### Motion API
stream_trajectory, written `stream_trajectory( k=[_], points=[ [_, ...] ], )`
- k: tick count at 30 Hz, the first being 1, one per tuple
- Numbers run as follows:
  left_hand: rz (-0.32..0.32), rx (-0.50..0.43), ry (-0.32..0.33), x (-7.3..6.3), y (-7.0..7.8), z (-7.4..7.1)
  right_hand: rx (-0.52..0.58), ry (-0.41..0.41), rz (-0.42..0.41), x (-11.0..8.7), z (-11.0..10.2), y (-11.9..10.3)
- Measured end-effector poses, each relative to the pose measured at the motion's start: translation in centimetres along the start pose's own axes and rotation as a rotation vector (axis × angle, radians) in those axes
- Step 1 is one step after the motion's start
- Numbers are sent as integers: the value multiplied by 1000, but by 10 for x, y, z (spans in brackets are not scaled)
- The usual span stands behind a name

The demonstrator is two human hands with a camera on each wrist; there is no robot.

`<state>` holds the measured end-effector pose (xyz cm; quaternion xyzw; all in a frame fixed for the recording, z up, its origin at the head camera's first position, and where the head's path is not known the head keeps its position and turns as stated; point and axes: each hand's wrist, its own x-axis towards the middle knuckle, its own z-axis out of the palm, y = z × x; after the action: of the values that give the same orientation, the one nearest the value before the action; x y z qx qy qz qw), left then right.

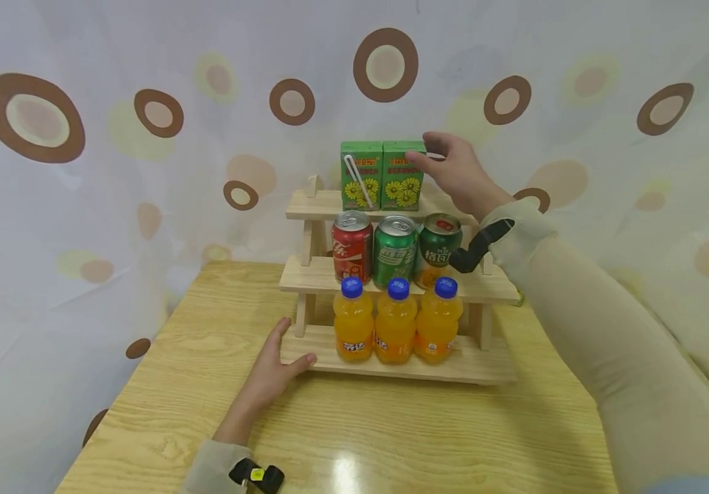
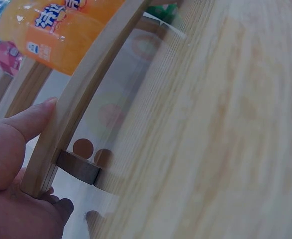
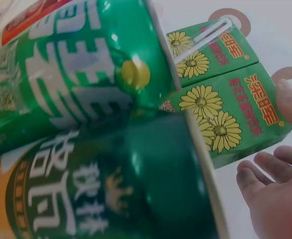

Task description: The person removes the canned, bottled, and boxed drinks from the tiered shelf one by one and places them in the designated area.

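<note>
A three-tier wooden display stand (image 1: pixel 484 370) carries drinks. On its left bottom corner, my left hand (image 1: pixel 273 374) holds the board, thumb (image 2: pixel 36 119) against the front edge and fingertips curled beneath. Two green drink cartons with yellow flowers stand side by side on the top tier; the left carton (image 1: pixel 354 195) has a white straw on its front. Beside the right carton (image 1: pixel 400 195) is my right hand (image 1: pixel 456 168), its thumb overlapping the upper front corner. In the right wrist view its loosely bent fingers (image 3: pixel 275 167) lie off the carton's side.
A red can (image 1: pixel 352 250), a green can (image 1: pixel 395 254) and a dark green can (image 1: pixel 437 247) fill the middle tier. Below them stand three orange drink bottles (image 1: pixel 396 329) with blue caps. The stand sits on a wooden table (image 1: pixel 391 439), before a dotted curtain (image 1: pixel 175 55).
</note>
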<state>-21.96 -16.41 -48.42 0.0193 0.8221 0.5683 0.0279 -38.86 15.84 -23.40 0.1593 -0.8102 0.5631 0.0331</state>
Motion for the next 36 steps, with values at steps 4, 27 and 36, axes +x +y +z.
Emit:
stream_trajectory(
  k=[4,27,36],
  points=[
    [5,0,-6,-1,1,-1,4,-6,19,4,4,-1],
    [16,4,-11,0,1,-2,30,53,-23,-5,-17,0],
    [13,16,-8,0,-1,0,-14,74,-19,-17,-37,6]
  ],
)
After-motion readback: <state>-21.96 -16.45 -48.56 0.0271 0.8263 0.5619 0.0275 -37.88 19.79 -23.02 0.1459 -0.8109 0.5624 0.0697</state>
